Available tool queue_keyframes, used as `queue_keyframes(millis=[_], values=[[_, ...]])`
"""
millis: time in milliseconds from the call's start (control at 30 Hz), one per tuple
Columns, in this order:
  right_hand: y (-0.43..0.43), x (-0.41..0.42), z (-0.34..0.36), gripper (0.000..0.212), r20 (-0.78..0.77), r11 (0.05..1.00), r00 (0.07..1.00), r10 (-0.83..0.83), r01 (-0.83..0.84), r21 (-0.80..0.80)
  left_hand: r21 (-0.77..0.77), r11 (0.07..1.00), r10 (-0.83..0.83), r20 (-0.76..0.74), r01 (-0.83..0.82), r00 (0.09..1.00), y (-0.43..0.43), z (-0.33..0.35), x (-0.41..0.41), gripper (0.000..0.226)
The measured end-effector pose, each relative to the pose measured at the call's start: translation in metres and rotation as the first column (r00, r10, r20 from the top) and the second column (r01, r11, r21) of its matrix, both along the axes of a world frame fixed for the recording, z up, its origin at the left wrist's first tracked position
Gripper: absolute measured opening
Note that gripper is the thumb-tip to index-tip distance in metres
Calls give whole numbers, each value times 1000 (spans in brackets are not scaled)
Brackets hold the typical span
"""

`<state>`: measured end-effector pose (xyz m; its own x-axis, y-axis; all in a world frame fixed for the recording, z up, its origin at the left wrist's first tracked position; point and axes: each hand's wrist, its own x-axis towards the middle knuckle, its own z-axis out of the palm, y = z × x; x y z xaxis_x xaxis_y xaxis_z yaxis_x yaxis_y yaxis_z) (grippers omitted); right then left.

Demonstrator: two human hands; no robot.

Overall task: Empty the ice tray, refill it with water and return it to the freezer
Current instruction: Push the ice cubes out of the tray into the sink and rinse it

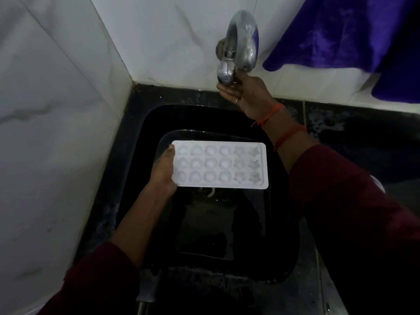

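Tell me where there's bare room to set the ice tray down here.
Widest bare patch for the ice tray: the black counter right of the sink, below the purple cloth, though the right arm crosses it. The strips by the left wall and back wall are narrow; tap and right hand crowd the back one.

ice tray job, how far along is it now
Emptying looks done: the tray cells seem bare, though the dim light leaves some doubt. In hand: the left hand holds the tray level over the sink, while the right hand grips the knob of the tap; no water shows running. Left: fill the cells and carry the tray to the freezer, which is not in view.
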<state>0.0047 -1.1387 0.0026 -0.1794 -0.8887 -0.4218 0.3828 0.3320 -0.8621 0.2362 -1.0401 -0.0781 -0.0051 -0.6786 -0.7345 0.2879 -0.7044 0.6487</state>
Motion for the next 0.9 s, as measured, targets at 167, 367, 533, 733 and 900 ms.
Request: queue_keyframes(millis=[167, 367, 533, 733, 900], values=[[-3, -7, -4, 34, 104, 999, 994, 32, -28, -36, -21, 999, 29, 26, -28, 999, -10, -4, -3, 43], [-6, -8, -4, 36, 55, 999, 998, 2, 1, -42, -46, 998, 54, 52, -52, 997, -19, -15, -4, 42], [-7, -8, 0, 21, -17, 1000, 1000, -6, 5, -23, -42, 998, 51, 36, -50, 998, -25, -17, -10, 40], [-5, -8, 3, 20, -78, 1000, 997, 14, -14, -3, -41, 998, 37, 20, -36, 999, -31, -20, -17, 41], [-7, -9, 3, 23, -105, 999, 994, 2, 2, 32, -53, 997, 48, -6, -48, 999, -34, -22, -22, 40]])
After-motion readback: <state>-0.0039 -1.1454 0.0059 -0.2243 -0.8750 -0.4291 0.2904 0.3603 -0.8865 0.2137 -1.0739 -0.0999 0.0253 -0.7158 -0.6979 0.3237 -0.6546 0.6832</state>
